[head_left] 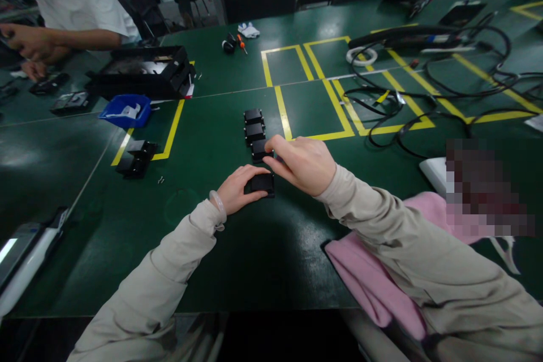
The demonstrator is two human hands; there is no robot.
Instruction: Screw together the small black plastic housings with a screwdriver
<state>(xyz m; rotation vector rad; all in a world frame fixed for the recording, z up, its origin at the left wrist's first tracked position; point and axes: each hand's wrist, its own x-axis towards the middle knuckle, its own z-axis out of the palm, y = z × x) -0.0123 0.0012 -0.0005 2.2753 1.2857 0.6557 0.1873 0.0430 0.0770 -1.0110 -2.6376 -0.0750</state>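
My left hand [240, 188] grips a small black block [262, 182] on the green table, thumb on its near edge and fingers on its far edge. Just beyond it, my right hand [302, 164] has thumb and forefinger curled close together at the right end of another black block [259, 149]; whether anything small is between those fingertips is too small to tell. Two more black blocks, one in the middle [254, 132] and one farthest away [253, 116], continue the column. Small shiny bits show at the blocks' ends.
Black parts [136, 159], loose screws [160, 180] and a blue bin [126, 111] lie left, near a black case [142, 70]. Cables [384, 96] spread at the right, above pink cloth [360, 271]. Another person [85, 5] sits at the upper left.
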